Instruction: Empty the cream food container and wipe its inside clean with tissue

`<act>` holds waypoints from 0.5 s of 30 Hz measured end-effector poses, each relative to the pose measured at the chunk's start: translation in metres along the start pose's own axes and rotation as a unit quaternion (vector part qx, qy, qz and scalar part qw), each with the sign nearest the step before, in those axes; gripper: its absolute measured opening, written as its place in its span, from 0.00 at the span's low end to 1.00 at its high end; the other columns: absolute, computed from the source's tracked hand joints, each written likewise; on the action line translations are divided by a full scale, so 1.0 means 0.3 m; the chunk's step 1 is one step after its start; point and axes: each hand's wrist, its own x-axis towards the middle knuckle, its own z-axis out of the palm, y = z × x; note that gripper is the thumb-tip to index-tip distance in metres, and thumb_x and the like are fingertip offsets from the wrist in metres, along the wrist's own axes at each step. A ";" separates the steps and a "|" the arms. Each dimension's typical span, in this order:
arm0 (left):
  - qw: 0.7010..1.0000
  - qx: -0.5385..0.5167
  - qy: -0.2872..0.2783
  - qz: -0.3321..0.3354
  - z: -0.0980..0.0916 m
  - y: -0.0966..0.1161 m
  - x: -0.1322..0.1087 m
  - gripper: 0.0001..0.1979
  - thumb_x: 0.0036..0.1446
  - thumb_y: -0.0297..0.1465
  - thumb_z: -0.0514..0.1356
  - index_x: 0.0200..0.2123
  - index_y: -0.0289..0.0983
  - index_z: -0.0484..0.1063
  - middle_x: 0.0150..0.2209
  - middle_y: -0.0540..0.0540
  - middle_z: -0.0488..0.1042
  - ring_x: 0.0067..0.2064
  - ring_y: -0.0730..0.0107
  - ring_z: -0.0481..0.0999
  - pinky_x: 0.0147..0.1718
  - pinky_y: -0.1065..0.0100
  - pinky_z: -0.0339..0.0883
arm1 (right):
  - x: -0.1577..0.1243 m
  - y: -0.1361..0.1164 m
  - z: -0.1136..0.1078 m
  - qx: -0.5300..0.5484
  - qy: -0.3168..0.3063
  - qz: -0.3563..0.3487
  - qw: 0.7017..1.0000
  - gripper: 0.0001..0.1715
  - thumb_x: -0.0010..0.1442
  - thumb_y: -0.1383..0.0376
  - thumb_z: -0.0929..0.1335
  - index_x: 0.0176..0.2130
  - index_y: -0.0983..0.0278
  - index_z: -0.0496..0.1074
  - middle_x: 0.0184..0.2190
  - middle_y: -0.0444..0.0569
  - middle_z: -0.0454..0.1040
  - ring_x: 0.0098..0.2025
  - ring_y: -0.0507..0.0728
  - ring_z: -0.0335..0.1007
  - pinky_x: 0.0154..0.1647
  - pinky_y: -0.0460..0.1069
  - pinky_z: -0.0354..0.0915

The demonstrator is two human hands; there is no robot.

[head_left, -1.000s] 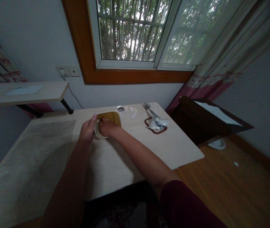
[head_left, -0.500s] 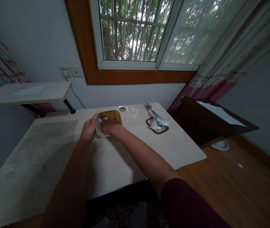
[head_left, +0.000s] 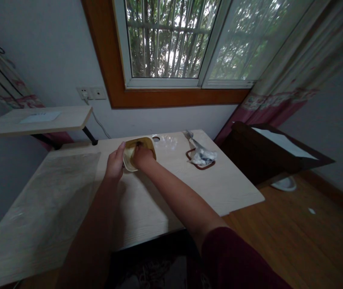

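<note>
1. Small shelf (head_left: 35, 120) w/ a paper at far left, by the wall.
2. Our left hand (head_left: 115, 162) grips the left rim of the yellow dish (head_left: 139, 151), fingers curled on it.
3. Dish sits mid-counter (head_left: 69, 200), near the back edge.
4. Our right hand (head_left: 143, 155) rests inside the dish; can't tell if fingers are open or closed.
5. Right: brown tray (head_left: 201, 159) w/ crumpled wrapper, well apart from the dish.
</note>
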 end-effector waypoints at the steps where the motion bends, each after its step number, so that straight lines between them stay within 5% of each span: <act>1: 1.000 -0.007 0.004 0.003 0.007 -0.001 -0.002 0.33 0.52 0.57 0.63 0.42 0.31 0.80 0.31 0.40 0.82 0.36 0.59 0.82 0.35 0.65 0.72 | 0.004 -0.001 -0.001 -0.003 -0.001 0.012 1.000 0.33 0.69 0.69 0.58 0.70 0.79 0.56 0.65 0.74 0.64 0.63 0.68 0.70 0.60 0.59 0.69; 7: 1.000 -0.016 0.012 0.018 0.042 0.005 -0.002 0.31 0.53 0.55 0.64 0.41 0.31 0.81 0.34 0.40 0.82 0.37 0.60 0.82 0.36 0.64 0.73 | 0.022 -0.004 -0.002 -0.018 -0.030 0.037 0.999 0.24 0.67 0.72 0.61 0.57 0.78 0.75 0.57 0.74 0.73 0.59 0.70 0.73 0.54 0.61 0.74; 15: 0.999 0.009 0.034 0.016 0.056 0.013 0.025 0.30 0.51 0.55 0.66 0.39 0.31 0.81 0.30 0.42 0.81 0.33 0.61 0.80 0.32 0.66 0.71 | 0.027 0.019 -0.006 -0.013 -0.067 -0.008 0.998 0.20 0.65 0.70 0.65 0.52 0.76 0.79 0.56 0.73 0.75 0.57 0.75 0.74 0.52 0.67 0.74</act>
